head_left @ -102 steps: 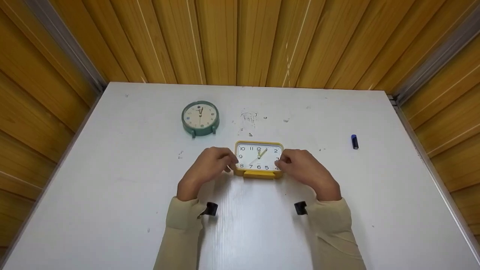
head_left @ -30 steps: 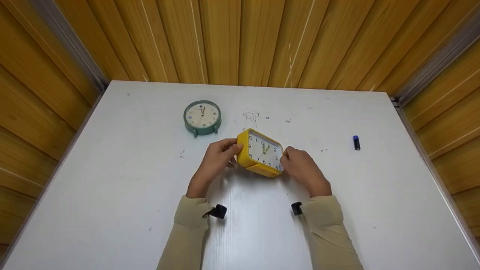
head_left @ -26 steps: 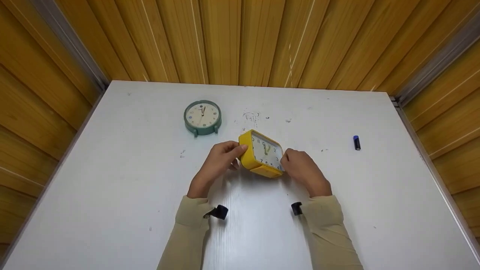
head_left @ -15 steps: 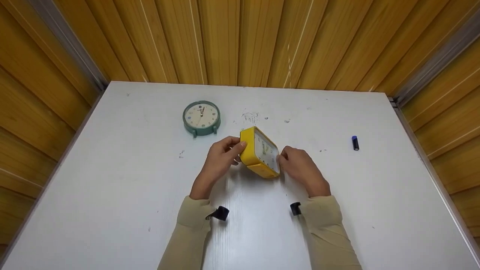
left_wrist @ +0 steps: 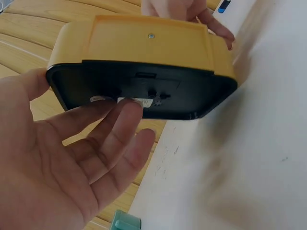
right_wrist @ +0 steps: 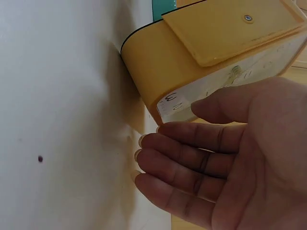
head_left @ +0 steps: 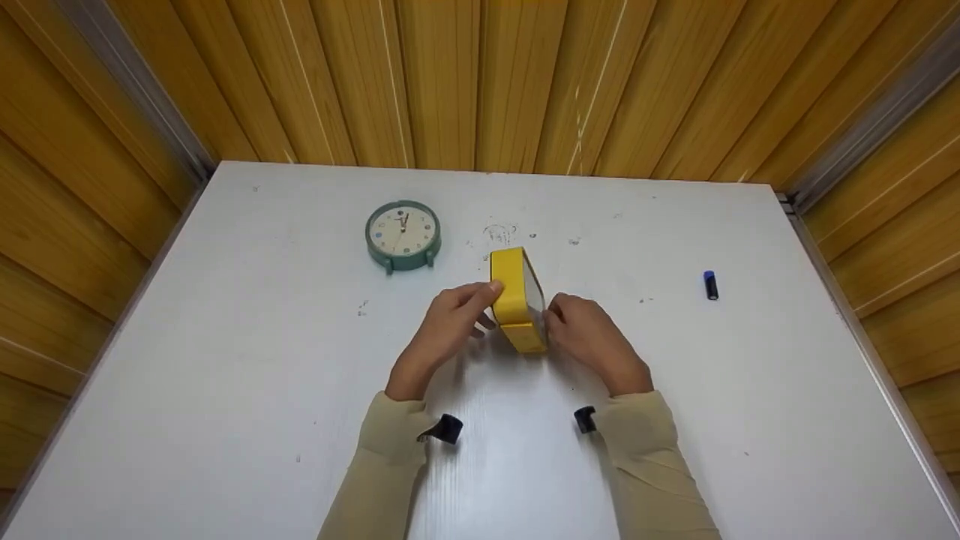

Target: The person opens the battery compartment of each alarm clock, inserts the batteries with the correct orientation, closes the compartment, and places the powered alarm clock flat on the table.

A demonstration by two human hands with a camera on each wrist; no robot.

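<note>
In the head view my left hand (head_left: 454,322) grips a yellow alarm clock (head_left: 510,289) by its raised left end, the thumb on the yellow side. The left wrist view shows the fingers of that hand bent behind the black back (left_wrist: 192,96) of the clock. The clock stands steeply tilted, dial turned to the right, its far end down near the tabletop. My right hand (head_left: 592,334) is at the dial side; in the right wrist view its thumb (right_wrist: 220,103) overlaps the dial and its loosely bent fingers (right_wrist: 187,165) reach the clock's corner.
A round green alarm clock (head_left: 403,235) lies face up behind and left of the hands. A dark battery-like cylinder with a blue end (head_left: 710,286) lies on the right of the white table (head_left: 225,360). Yellow wood-look panels (head_left: 439,82) rise along the table's back.
The yellow clock, flat and face up at first, has been lifted at its left end and turned until its dial faces right. Both hands have drawn closer together.
</note>
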